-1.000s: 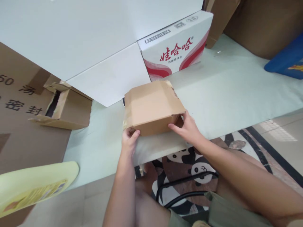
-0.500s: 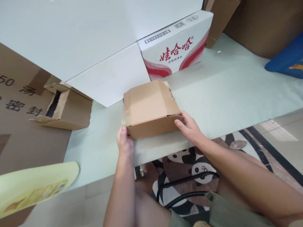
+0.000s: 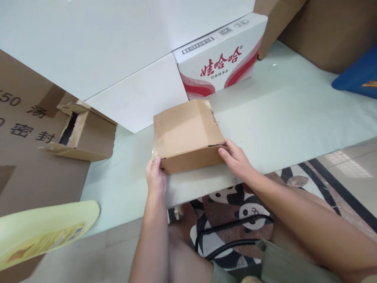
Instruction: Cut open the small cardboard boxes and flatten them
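Observation:
A flat brown cardboard box [image 3: 184, 131] lies on the pale green tabletop [image 3: 282, 118], right in front of me. Its right edge is torn, and a strip of clear tape runs along the left side. My left hand [image 3: 155, 176] grips the near left corner, thumb on top. At the near right corner my right hand [image 3: 235, 158] pinches the box, its thumb on the front face by a slightly gaping flap. The fingers under and behind both corners are partly hidden.
Behind the box stand a large white box [image 3: 138, 94] and a red-and-white water carton [image 3: 222, 63]. An open small cardboard box [image 3: 94, 135] sits left, beside a big brown carton [image 3: 38, 165]. A pale yellow bottle [image 3: 53, 232] is near left; a blue container [image 3: 357, 74] stands right.
The view has shifted very slightly. Both hands keep their hold on the cardboard box, which stays in nearly the same place; the left thumb has moved a little over its corner.

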Available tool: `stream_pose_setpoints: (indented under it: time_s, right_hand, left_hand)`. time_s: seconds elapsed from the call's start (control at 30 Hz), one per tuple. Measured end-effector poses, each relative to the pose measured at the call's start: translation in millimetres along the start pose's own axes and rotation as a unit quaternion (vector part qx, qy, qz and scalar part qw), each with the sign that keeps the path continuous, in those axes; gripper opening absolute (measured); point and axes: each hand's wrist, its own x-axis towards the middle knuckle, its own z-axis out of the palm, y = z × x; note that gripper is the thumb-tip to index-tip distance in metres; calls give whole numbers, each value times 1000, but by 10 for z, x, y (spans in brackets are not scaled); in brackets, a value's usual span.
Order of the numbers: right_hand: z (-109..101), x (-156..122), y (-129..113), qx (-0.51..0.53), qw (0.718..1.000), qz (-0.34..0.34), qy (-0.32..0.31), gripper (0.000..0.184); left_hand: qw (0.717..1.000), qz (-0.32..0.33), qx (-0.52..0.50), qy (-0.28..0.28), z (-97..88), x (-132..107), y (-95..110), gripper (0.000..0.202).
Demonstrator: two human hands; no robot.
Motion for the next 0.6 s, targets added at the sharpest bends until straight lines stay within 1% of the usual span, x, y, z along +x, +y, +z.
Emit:
stream_pose_setpoints:
  time_s: [0.3, 0.43, 0.6]
  right_hand:
    - [-9, 0, -18, -40, 999, 24, -7, 28]
    - [-16, 2, -26, -43, 999, 23, -9, 27]
    - [-20, 6, -31, -43, 999, 14, -10, 26]
  left_hand:
    - [1000, 0, 17, -6, -2, -7, 9, 38]
    - [1000, 4, 20, 0, -15, 1, -7, 37]
    - [1000, 9, 25, -7, -19, 10, -20, 37]
